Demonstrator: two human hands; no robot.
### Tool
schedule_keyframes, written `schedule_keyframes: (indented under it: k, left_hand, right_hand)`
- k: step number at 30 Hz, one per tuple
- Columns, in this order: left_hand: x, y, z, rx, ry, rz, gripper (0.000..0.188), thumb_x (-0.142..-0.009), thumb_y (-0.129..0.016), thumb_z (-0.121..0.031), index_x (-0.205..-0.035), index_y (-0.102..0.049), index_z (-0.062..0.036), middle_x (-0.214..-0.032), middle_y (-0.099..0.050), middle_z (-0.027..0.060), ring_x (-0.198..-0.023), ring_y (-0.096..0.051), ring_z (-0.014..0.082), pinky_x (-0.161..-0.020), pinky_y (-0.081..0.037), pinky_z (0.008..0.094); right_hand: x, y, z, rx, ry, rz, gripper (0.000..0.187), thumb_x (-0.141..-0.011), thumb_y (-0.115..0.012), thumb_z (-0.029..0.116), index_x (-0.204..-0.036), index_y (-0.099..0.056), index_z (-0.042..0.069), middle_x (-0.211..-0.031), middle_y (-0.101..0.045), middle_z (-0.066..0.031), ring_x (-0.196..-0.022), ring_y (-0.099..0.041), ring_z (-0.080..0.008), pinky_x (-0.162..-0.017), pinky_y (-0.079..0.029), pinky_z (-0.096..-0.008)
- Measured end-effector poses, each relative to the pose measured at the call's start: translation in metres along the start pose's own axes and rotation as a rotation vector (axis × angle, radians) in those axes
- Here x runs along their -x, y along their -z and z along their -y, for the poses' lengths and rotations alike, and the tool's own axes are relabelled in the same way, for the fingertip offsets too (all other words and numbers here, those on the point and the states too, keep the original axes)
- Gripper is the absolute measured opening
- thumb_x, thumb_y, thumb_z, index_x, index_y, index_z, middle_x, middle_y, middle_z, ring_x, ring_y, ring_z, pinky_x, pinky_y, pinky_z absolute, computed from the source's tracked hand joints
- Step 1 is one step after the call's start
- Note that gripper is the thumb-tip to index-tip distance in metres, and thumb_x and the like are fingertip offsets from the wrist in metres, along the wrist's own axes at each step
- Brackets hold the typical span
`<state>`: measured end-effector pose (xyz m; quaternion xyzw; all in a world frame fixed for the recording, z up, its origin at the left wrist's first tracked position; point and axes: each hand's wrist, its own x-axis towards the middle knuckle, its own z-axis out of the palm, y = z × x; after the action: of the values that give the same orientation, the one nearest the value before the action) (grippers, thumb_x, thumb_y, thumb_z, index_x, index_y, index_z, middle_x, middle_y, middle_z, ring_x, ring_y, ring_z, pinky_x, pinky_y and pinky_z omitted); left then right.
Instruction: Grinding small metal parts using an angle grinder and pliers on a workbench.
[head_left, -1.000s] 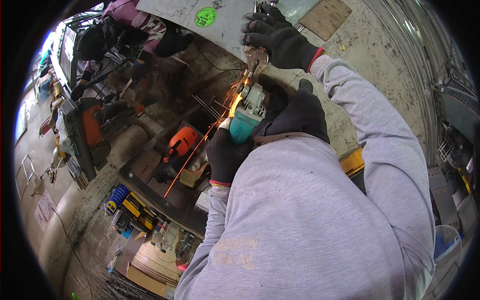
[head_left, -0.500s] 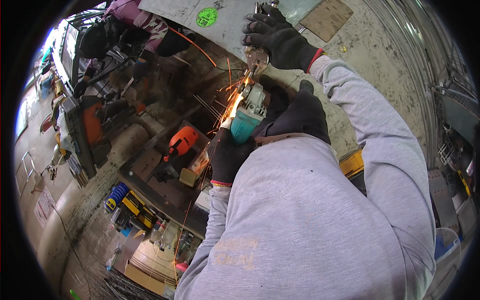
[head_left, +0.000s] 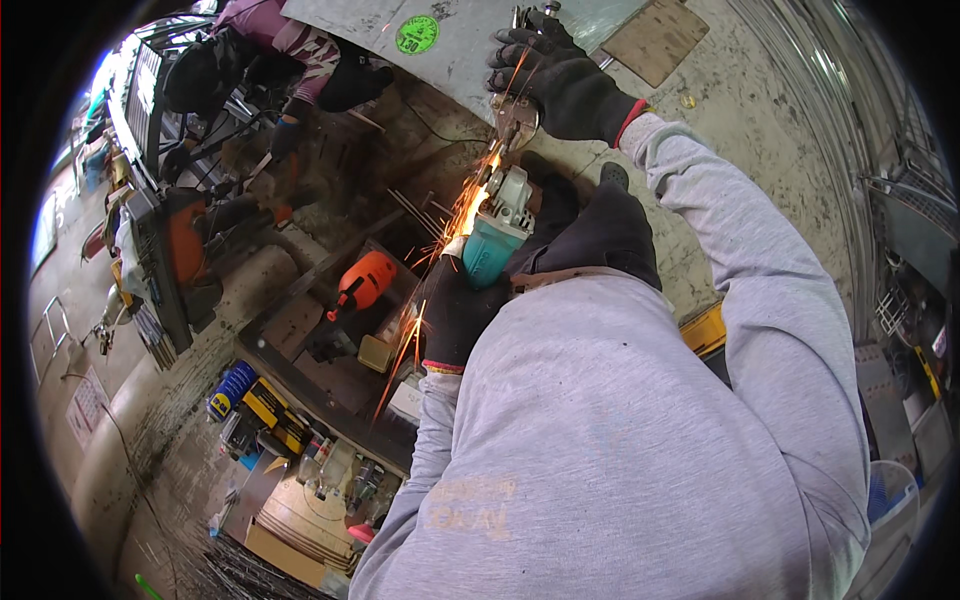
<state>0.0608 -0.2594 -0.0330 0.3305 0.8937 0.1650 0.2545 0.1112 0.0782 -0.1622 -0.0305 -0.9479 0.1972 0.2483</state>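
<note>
In the head view, a shallow dark tray (head_left: pixel 300 375) lies left of centre on the floor, holding an orange power tool (head_left: pixel 362 282), a small tan block (head_left: pixel 374 352) and some dark scraps. Below it, toward the lower left, a blue coil (head_left: pixel 232 388) and a yellow-and-black case (head_left: pixel 272 415) sit just outside the tray's rim, with a stack of flat brown sheets (head_left: pixel 300 520) farther down.

The left hand (head_left: pixel 460 310), in a black glove, is closed around the teal body of an angle grinder (head_left: pixel 495 235) at the centre of the frame; its fingers wrap the housing fully. The right hand (head_left: pixel 565 80), also in a black glove, is at the upper centre, fingers curled tight about a small metal piece (head_left: pixel 515 115) that meets the grinder's disc. Sparks (head_left: pixel 440 250) stream from that contact down and left over the tray.

The work happens at the edge of a grey metal sheet (head_left: pixel 460 45) that runs across the top of the frame, bearing a round green sticker (head_left: pixel 417 34). To the right, bare stained concrete (head_left: pixel 790 160) lies open. To the upper left, another person (head_left: pixel 290 60) crouches among dark metal frames, well apart from the grinder, and that side is crowded.
</note>
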Motion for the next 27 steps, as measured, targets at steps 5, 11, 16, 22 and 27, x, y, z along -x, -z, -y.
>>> schedule_keyframes:
  k: [5,11,16,22,27]
  left_hand:
    - [0.003,-0.002,-0.006,0.071,0.045,-0.022,0.068,-0.078,-0.096,-0.032,-0.136,-0.073,-0.0050,-0.107,-0.082,0.0209,-0.097,-0.083,0.0389,-0.084,-0.065,0.0466]
    - [0.001,-0.003,0.004,-0.100,-0.051,-0.020,0.068,-0.078,-0.095,-0.032,-0.137,-0.073,-0.0054,-0.108,-0.082,0.0186,-0.097,-0.082,0.0372,-0.085,-0.065,0.0466]
    - [0.004,-0.006,0.001,0.064,-0.012,-0.030,0.069,-0.080,-0.094,-0.031,-0.140,-0.071,-0.0058,-0.111,-0.082,0.0185,-0.099,-0.082,0.0365,-0.086,-0.064,0.0465]
    - [-0.001,-0.003,0.001,0.142,-0.004,-0.007,0.069,-0.082,-0.094,-0.031,-0.142,-0.070,-0.0061,-0.113,-0.081,0.0190,-0.101,-0.082,0.0371,-0.088,-0.064,0.0461]
    - [-0.001,0.001,-0.003,0.076,0.020,0.025,0.066,-0.081,-0.093,-0.033,-0.138,-0.072,-0.0063,-0.108,-0.082,0.0193,-0.100,-0.082,0.0382,-0.088,-0.064,0.0471]
  right_hand:
    - [0.000,-0.001,0.000,0.003,-0.008,0.017,0.034,-0.096,-0.077,0.017,-0.130,-0.081,0.017,-0.150,-0.073,-0.0066,-0.160,-0.053,-0.0322,-0.139,-0.025,-0.0597]
    - [-0.001,0.001,0.001,-0.004,-0.005,-0.001,0.036,-0.096,-0.077,0.018,-0.132,-0.080,0.018,-0.152,-0.071,-0.0096,-0.161,-0.051,-0.0325,-0.140,-0.025,-0.0593]
    - [0.001,0.000,0.001,0.037,-0.008,-0.008,0.038,-0.096,-0.077,0.018,-0.134,-0.079,0.017,-0.152,-0.071,-0.0134,-0.161,-0.051,-0.0331,-0.140,-0.026,-0.0598]
    - [0.002,-0.007,-0.001,-0.013,-0.003,-0.008,0.038,-0.095,-0.076,0.015,-0.132,-0.079,0.016,-0.152,-0.071,-0.0102,-0.161,-0.051,-0.0331,-0.139,-0.026,-0.0598]
    - [0.001,-0.004,0.004,0.030,-0.013,0.025,0.035,-0.096,-0.074,0.013,-0.131,-0.080,0.017,-0.151,-0.072,-0.0059,-0.160,-0.052,-0.0318,-0.139,-0.026,-0.0601]
